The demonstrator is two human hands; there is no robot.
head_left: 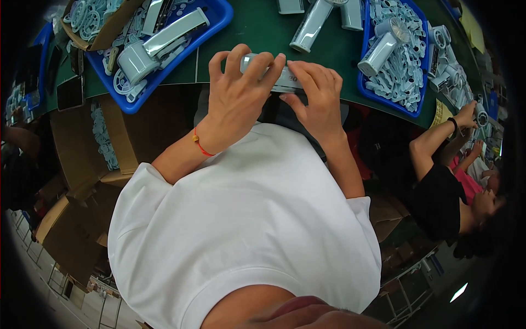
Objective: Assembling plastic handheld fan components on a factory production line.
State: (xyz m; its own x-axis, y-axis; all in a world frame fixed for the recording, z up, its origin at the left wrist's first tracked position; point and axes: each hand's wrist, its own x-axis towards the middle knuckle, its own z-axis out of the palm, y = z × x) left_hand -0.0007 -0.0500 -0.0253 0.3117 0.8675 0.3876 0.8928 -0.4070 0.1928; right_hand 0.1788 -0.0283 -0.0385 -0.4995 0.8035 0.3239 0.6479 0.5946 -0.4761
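Observation:
Both my hands are at the near edge of the green table, closed around a pale grey-blue plastic housing [287, 82] with a glossy surface and printed marks. My left hand [238, 90] grips it from above, its fingers bent over the left part and hiding much of it. On the other end, my right hand [319, 96] presses with fingers and thumb. Beyond my hands lies a similar long plastic housing [311, 30] with a round end, beside other housings at the far edge of view.
At the left, a blue tray [131, 105] holds plastic parts and a cardboard box [112, 35]. A phone [70, 92] lies beside it. Another blue tray [362, 88] at right is heaped with small pale parts. Cardboard boxes [82, 159] stand below left. A co-worker [438, 192] works at right.

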